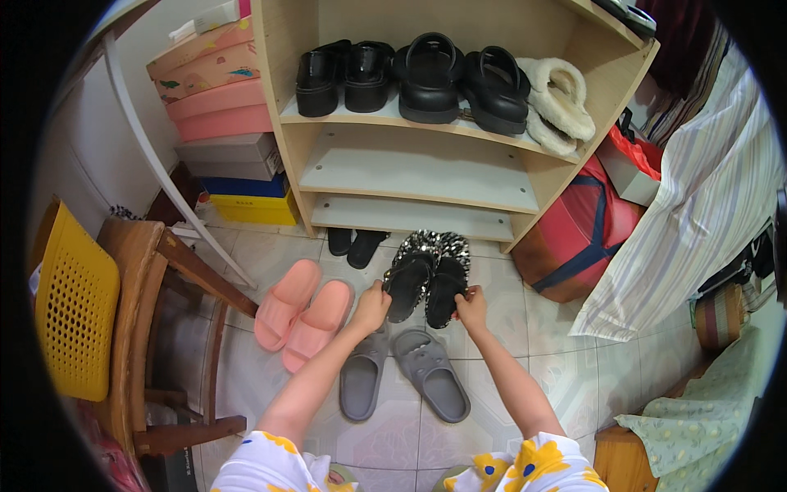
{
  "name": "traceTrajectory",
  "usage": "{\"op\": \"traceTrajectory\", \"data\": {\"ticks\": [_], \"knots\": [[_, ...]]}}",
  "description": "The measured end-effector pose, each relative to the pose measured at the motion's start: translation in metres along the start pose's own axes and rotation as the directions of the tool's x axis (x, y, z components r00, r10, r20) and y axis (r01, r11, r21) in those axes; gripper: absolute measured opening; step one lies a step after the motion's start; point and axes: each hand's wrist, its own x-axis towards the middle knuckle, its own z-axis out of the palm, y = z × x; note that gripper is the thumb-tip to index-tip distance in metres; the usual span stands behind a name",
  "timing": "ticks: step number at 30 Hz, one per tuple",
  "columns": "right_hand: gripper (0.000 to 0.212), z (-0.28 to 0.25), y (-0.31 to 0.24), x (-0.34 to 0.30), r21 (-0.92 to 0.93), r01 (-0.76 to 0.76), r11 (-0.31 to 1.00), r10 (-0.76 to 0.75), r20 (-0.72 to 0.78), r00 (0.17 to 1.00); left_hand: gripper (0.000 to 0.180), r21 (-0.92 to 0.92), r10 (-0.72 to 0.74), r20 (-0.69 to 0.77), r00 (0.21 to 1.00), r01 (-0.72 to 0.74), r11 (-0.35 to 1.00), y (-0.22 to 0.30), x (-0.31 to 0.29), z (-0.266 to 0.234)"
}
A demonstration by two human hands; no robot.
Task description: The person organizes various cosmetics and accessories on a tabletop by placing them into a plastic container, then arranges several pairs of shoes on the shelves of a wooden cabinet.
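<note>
Between my two hands is a pair of black slippers with silver-and-black sequined uppers, side by side above the tiles with the toes pointing away from me. My left hand [374, 308] grips the outer edge of the left sequined slipper [407, 287]. My right hand [470, 310] is closed on the heel side of the right sequined slipper [445, 293]. Just below them on the floor lie a left grey slide [362, 381] and a right grey slide [434, 377], turned apart at the toes. Pink slides [316, 324] rest left of my left forearm.
A wooden shoe rack [418, 168] stands ahead, with black shoes [430, 78] and fluffy white slippers [560, 102] on its upper shelf. Black slippers [365, 248] lie under it. A wooden chair [135, 303] and stacked boxes [221, 111] are left; a red bag [578, 238] is right.
</note>
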Motion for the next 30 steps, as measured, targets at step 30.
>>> {"op": "traceTrajectory", "data": {"ticks": [30], "knots": [[0.03,0.144,-0.192,0.174,-0.19,0.351,0.917,-0.297,0.263,0.918,0.033,0.223,0.09,-0.411,0.907,0.004,0.975,0.02,0.168,-0.166]]}}
